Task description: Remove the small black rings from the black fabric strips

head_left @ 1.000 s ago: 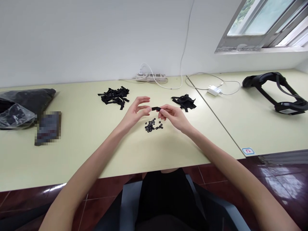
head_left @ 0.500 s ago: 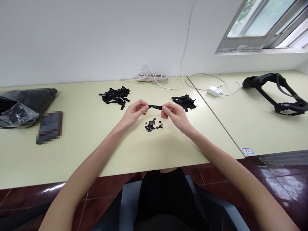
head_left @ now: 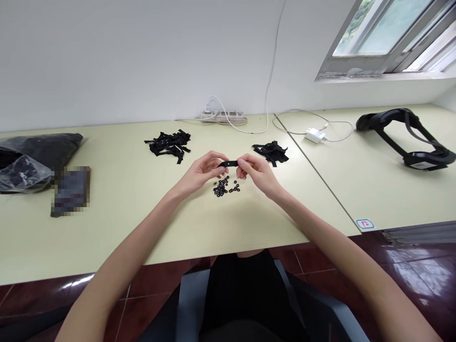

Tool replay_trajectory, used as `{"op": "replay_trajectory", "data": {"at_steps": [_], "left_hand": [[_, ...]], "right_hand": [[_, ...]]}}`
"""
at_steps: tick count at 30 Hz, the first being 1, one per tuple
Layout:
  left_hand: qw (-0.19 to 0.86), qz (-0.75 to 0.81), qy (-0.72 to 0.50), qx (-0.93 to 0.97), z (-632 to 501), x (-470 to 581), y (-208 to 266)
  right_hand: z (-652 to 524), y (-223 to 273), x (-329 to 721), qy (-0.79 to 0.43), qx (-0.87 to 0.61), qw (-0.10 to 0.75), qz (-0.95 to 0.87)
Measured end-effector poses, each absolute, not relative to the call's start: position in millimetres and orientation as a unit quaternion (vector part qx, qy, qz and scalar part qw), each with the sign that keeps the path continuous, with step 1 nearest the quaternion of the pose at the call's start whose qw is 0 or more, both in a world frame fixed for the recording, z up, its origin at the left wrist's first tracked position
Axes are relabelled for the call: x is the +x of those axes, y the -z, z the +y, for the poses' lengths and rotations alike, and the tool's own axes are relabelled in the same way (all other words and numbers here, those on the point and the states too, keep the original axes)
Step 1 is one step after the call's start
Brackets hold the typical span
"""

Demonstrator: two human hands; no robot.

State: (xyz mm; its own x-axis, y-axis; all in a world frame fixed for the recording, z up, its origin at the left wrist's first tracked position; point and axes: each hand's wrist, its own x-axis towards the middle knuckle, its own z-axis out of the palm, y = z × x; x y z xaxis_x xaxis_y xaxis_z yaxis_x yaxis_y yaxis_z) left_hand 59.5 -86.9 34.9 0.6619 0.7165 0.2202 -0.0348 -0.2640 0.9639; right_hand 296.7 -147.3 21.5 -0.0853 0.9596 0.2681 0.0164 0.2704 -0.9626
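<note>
A short black fabric strip (head_left: 230,163) with a small light spot in its middle is stretched between my two hands above the table (head_left: 178,228). My left hand (head_left: 208,168) pinches its left end, and my right hand (head_left: 254,171) pinches the right end. Just below and nearer to me lies a loose scatter of small black rings (head_left: 221,187), partly hidden by my left fingers. Beyond my left hand is a heap of black strips (head_left: 169,144). Another, smaller pile of black strips (head_left: 272,152) lies just behind my right hand.
A power strip (head_left: 223,116) with a white cable stands against the wall. To the right are a white charger (head_left: 315,135) and a black headset (head_left: 409,137). A dark plastic bag (head_left: 39,156) and a blurred dark item (head_left: 72,192) lie on the left.
My left hand has shifted right and slightly nearer along the strip, leaving less of it showing between the hands. The right hand has barely moved and keeps its pinch.
</note>
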Motion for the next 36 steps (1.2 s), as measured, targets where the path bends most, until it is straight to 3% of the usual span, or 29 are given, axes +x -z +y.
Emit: {"op": "replay_trajectory", "data": {"at_steps": [11, 25, 36], "left_hand": [[0.585, 0.19, -0.264, 0.743, -89.1, 52.0, -43.3], [0.571, 0.22, -0.242, 0.753, -92.5, 52.0, -46.9], [0.599, 0.292, -0.462, 0.586, -74.5, 54.2, -37.0]], "right_hand": [[-152.1, -15.1, 289.6, -0.495, -0.401, 0.445, -0.63], [-152.1, -22.9, 292.5, -0.495, -0.403, 0.455, -0.621], [-148.5, -16.5, 292.1, -0.5, -0.408, 0.437, -0.626]]}}
